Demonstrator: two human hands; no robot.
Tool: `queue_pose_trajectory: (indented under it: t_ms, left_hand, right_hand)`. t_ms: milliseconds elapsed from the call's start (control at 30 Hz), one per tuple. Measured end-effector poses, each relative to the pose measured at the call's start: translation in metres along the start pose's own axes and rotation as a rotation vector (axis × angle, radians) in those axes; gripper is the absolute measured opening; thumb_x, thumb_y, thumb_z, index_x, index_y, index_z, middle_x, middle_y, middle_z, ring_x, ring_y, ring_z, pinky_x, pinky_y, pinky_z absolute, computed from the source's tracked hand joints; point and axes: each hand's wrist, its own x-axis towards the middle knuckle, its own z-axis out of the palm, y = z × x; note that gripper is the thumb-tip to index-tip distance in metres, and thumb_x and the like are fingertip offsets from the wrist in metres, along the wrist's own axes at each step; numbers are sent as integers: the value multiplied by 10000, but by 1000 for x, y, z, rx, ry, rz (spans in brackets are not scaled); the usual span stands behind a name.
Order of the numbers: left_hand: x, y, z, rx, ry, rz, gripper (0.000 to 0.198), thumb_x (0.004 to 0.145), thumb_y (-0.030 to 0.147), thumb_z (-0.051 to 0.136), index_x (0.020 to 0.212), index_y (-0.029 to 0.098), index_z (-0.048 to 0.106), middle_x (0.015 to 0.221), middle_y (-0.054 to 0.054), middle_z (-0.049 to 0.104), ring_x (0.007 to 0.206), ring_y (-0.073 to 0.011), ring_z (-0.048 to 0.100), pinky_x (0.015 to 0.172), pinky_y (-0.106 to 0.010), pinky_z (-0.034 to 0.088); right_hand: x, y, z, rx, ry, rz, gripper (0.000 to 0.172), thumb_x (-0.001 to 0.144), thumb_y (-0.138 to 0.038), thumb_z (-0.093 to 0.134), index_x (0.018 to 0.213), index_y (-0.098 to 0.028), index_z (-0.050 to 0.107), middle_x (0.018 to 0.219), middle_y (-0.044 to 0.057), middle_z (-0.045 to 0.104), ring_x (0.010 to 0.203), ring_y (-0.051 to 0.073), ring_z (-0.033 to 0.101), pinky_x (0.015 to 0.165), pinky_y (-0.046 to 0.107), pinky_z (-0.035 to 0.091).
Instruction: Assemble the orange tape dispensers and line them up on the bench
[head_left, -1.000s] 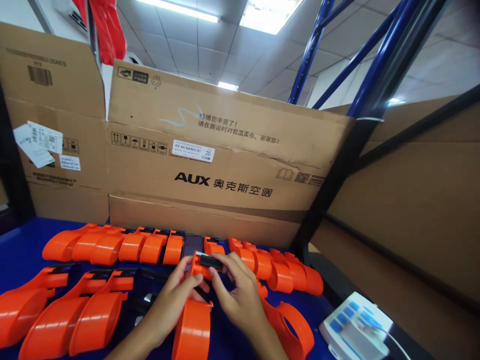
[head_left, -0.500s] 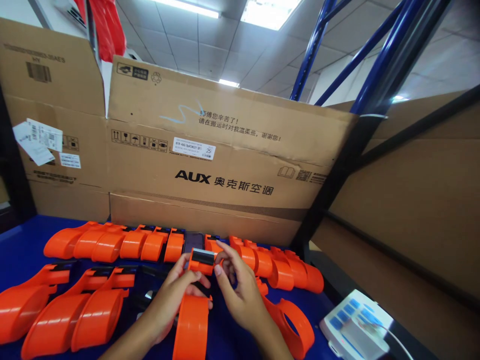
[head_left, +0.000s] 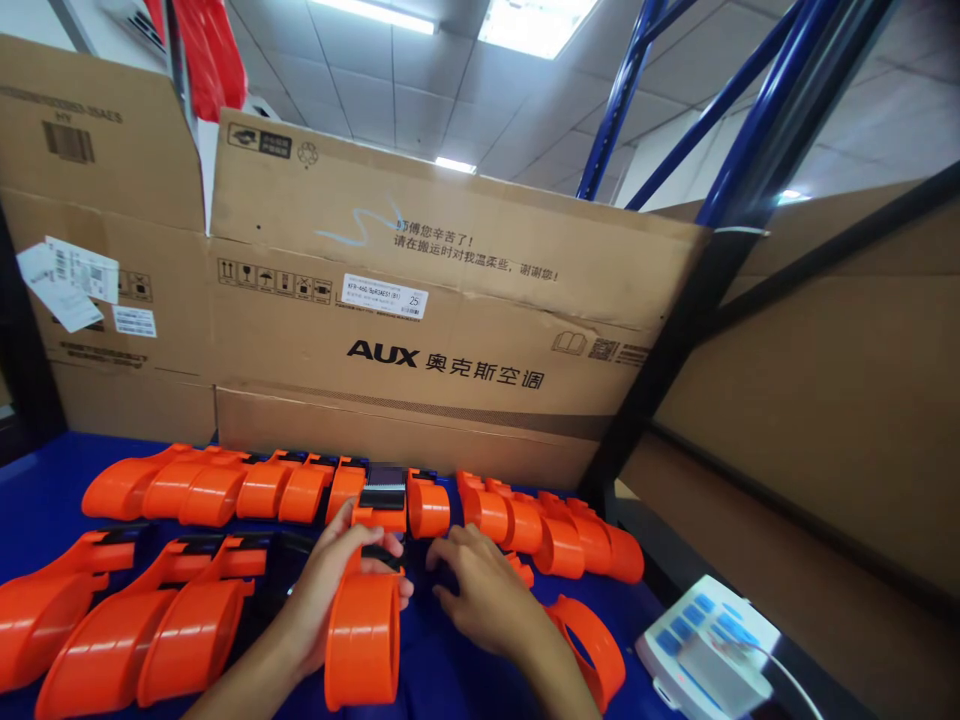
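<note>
One orange tape dispenser point(head_left: 364, 640) stands at lower centre of the frame, my left hand point(head_left: 326, 565) clamped around its handle, the serrated edge point(head_left: 383, 487) uppermost. My right hand point(head_left: 484, 585) is just right of it, not touching, fingers bent, with thumb and forefinger apart. Between the dispenser's loop and my right forearm, a bare strip of blue tabletop point(head_left: 450, 675) runs to the bottom edge of the frame. Elsewhere I have less room: three larger-looking dispensers point(head_left: 191, 640) fill the lower left, a back row point(head_left: 210, 495) lines the tabletop behind them, and a right-hand row point(head_left: 562, 548) reaches toward the black post point(head_left: 645, 410). An orange loop point(head_left: 611, 640) sits beside my right forearm. The AUX carton panel point(head_left: 450, 310) walls off the back; a white device with blue buttons point(head_left: 709, 640) occupies the lower right.
</note>
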Motion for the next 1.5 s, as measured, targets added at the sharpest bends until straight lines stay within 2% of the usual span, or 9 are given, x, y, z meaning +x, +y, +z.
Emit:
queue_pose_trajectory:
  t_ms: [100, 233, 467, 700, 833, 967, 1100, 1367, 1500]
  left_hand:
    - [0, -2, 0, 15, -3, 26, 275, 755, 310, 746, 933, 233, 552, 767, 2, 724, 602, -288, 759, 500, -366, 582]
    - [2, 0, -1, 4, -3, 42, 288, 752, 307, 753, 933, 238, 540, 761, 8, 725, 601, -276, 760, 508, -354, 585]
    - [3, 0, -3, -12, 20, 24, 341, 719, 311, 775, 943, 240, 528, 769, -3, 743, 614, -283, 769, 489, -319, 565]
    - [4, 0, -4, 15, 26, 43, 318, 746, 308, 759, 950, 240, 524, 772, 7, 741, 620, -279, 770, 494, -325, 572]
    - [3, 2, -2, 13, 25, 48, 325, 740, 308, 764, 946, 239, 522, 759, 8, 737, 617, -283, 770, 498, -327, 573]
    - [2, 2, -1, 9, 22, 55, 311, 751, 304, 759, 945, 234, 527, 755, 11, 730, 610, -276, 767, 507, -335, 580]
    - [2, 1, -3, 16, 8, 52, 276, 782, 305, 736, 950, 239, 527, 785, 11, 727, 645, -289, 773, 482, -334, 576]
    - [4, 1, -5, 25, 23, 50, 355, 760, 313, 758, 988, 252, 493, 772, 2, 740, 629, -295, 772, 487, -343, 580]
    - [4, 2, -4, 28, 25, 51, 367, 744, 323, 771, 979, 250, 499, 777, 1, 742, 638, -293, 775, 491, -334, 579]
  right_hand:
    - [0, -5, 0, 50, -29, -53, 266, 820, -166, 656, 1066, -254, 704, 1127, 54, 667, 1046, 233, 597, 889, 315, 410]
    - [2, -12, 4, 60, -52, -29, 240, 864, -219, 641, 1090, -245, 719, 1032, 65, 680, 1011, 243, 604, 835, 312, 416]
    - [2, -17, 9, 45, -93, -25, 173, 902, -323, 641, 999, -225, 745, 1003, 68, 677, 986, 241, 610, 803, 310, 419]
    - [2, -20, 13, 41, -63, -64, 124, 916, -256, 609, 941, -206, 720, 994, 70, 691, 977, 231, 619, 806, 307, 426]
    - [3, -17, 9, 35, -41, -55, 179, 954, -254, 544, 955, -203, 716, 989, 83, 706, 973, 229, 637, 804, 305, 431]
    - [2, -16, 5, -23, -16, 56, 242, 947, -389, 562, 917, -196, 705, 945, 100, 727, 892, 243, 665, 741, 316, 431]
    - [1, -23, 8, -110, -33, 101, 338, 828, -531, 668, 904, -203, 696, 937, 111, 732, 878, 288, 661, 689, 340, 409]
    - [0, -33, 16, -156, -28, 45, 139, 800, -310, 636, 882, -202, 665, 982, 119, 709, 917, 297, 644, 681, 351, 403]
    - [0, -29, 13, -105, -29, 70, 231, 777, -320, 661, 977, -204, 657, 1057, 123, 705, 948, 297, 640, 717, 361, 419]
